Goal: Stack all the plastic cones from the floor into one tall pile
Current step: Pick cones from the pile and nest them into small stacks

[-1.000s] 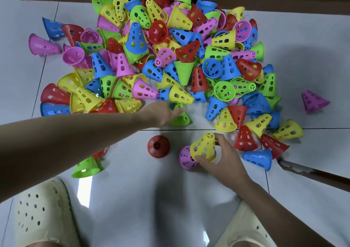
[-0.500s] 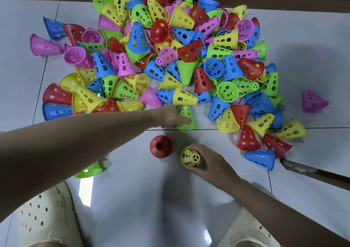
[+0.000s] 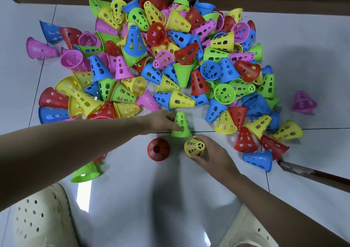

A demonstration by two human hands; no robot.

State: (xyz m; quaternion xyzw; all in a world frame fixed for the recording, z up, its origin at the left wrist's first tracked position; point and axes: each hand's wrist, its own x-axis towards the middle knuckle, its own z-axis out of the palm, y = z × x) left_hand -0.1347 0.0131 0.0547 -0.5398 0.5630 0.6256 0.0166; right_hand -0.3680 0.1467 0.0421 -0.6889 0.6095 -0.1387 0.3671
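Cones: since 1 s ago your right hand [image 3: 210,155] has capped the purple cone w/ the yellow cone [image 3: 195,146] and grips it, tip up, axis vertical, so the pile is 2 high. Left hand [image 3: 162,121] has stood the green cone [image 3: 181,125] upright nr the tile seam, fingers on it. Heap [image 3: 170,57] lies beyond on the floor.

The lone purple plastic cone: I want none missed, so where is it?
In the head view, the perforated purple plastic cone lies alone on the white floor tiles at far right, clear of the main heap's right edge.
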